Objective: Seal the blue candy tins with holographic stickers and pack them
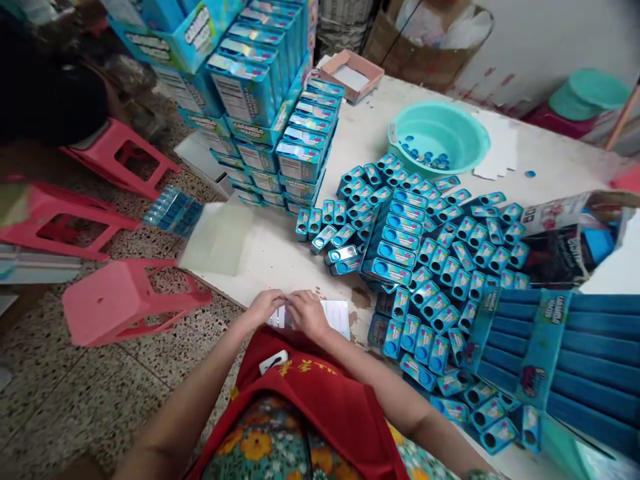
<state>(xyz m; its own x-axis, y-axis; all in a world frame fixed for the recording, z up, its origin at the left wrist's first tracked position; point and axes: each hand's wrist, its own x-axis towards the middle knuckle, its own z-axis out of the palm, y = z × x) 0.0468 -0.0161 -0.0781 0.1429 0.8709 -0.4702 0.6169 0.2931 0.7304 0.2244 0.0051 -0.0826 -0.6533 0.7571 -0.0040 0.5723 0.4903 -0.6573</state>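
Note:
At the table's near edge, in front of the red apron, lies a white sheet (338, 319) with faint printed lines. My left hand (267, 308) is closed at its left part, fingers bent together. Right beside it, my right hand (309, 315) has its fingers curled down onto the same sheet, and the fingertips of both hands nearly meet. Whether a smaller piece is pinched between them is hidden. To the right, many small blue boxes (425, 293) with round holes in their ends stand close together, with a row of them (400, 233) raised above the others.
Stacked blue display cartons (250, 100) rise at the back left. A turquoise basin (440, 133) holds small blue round pieces. A pale board (217, 237) overhangs the left table edge. Pink stools (125, 300) stand on the floor. Long blue packs (550, 347) lie at right.

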